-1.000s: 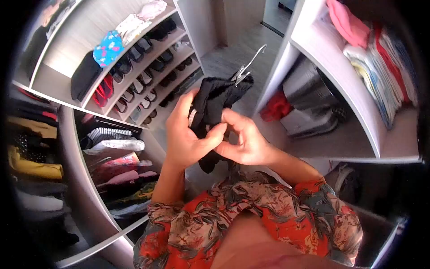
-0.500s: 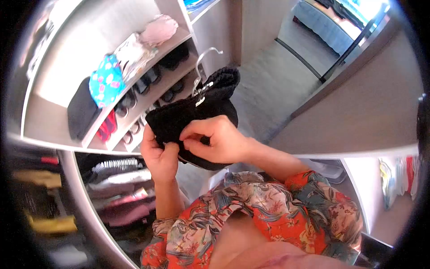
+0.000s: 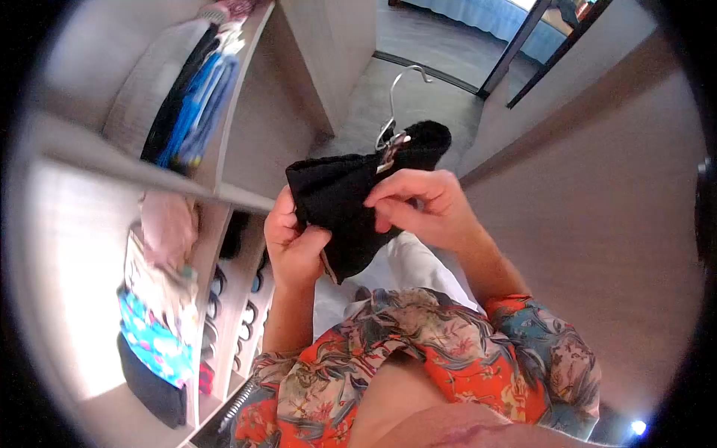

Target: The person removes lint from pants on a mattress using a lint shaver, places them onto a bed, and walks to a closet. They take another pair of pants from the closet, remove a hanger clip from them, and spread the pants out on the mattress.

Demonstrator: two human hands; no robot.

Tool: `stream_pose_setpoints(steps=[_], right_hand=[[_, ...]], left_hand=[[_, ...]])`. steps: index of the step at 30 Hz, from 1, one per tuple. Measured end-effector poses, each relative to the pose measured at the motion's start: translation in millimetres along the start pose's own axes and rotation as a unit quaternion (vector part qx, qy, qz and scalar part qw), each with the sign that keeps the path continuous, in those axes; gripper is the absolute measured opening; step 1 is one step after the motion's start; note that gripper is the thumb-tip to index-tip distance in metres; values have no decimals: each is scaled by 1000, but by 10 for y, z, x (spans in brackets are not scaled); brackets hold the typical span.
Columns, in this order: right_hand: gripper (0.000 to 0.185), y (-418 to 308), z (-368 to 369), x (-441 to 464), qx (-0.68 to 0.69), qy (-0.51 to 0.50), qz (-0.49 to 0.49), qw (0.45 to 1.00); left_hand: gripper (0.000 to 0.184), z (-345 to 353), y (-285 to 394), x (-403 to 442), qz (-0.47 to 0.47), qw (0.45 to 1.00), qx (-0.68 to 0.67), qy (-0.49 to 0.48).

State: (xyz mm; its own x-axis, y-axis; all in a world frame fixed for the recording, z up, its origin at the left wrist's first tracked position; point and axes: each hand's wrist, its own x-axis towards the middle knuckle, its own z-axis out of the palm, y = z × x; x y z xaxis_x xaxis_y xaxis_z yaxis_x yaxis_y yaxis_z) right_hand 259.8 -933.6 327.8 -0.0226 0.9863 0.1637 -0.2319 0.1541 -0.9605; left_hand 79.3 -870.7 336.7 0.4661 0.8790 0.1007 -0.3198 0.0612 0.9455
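Observation:
A black garment (image 3: 340, 198) hangs folded from the clips of a metal hanger (image 3: 393, 97), whose hook points up and away from me. My left hand (image 3: 293, 243) grips the garment's left edge, thumb in front and fingers behind. At the garment's right side, just under the clips, my right hand (image 3: 426, 205) has thumb and forefinger pinched together on the black fabric. The garment's lower part hangs between my two hands.
On the left, shelves (image 3: 216, 179) hold folded clothes (image 3: 190, 97), a blue patterned cloth (image 3: 153, 332) and rows of shoes (image 3: 246, 328). Wood panelling (image 3: 582, 224) stands on the right. Ahead, the grey floor (image 3: 358, 112) leads to a doorway track and a bed (image 3: 478, 19).
My view has turned right, away from the hanging clothes and toward the doorway. The garment has opened out between my hands, and the hanger hook now stands more upright.

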Motion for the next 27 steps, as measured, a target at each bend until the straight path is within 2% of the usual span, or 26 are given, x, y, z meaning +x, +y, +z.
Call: stream_pose_setpoints(steps=[1, 3, 5, 9, 11, 13, 15, 16, 18, 20, 24, 27], right_hand=[[9, 13, -75, -6, -19, 2, -26, 999], [9, 40, -166, -100, 26, 39, 32, 998], [9, 98, -191, -119, -5, 44, 35, 998], [9, 85, -288, -185, -79, 25, 8, 996], [9, 62, -359, -248, -76, 58, -10, 995], [9, -25, -326, -218, -73, 85, -30, 993], [8, -312, -199, -99, -131, 130, -134, 974], [8, -500, -113, -60, -161, 162, -183, 956], [6, -763, 9, 17, -192, 191, -325, 906], [6, -920, 87, 113, -217, 191, -397, 871], [7, -1176, -96, 165, -235, 201, -463, 831], [7, -1260, 17, 210, -252, 186, -478, 821]], left_hand=[[58, -9, -23, -19, 1, 1000, -14, -8], [57, -24, -99, -64, -27, 997, -76, 9], [57, -135, -98, -141, -43, 996, -69, 20], [57, -369, 14, -211, -9, 998, -5, 59], [58, -449, 38, -233, 12, 997, 0, 75], [61, -586, 103, -333, 2, 987, 19, 160], [64, -826, 220, -435, 9, 974, 31, 226], [66, -965, 239, -479, 39, 980, 20, 196], [68, -1053, 306, -482, 41, 973, 16, 227], [71, -1232, 310, -534, 63, 971, -24, 228], [69, -1193, 32, -522, 58, 989, -72, 119], [66, -1310, 162, -558, 1, 989, -40, 143]])
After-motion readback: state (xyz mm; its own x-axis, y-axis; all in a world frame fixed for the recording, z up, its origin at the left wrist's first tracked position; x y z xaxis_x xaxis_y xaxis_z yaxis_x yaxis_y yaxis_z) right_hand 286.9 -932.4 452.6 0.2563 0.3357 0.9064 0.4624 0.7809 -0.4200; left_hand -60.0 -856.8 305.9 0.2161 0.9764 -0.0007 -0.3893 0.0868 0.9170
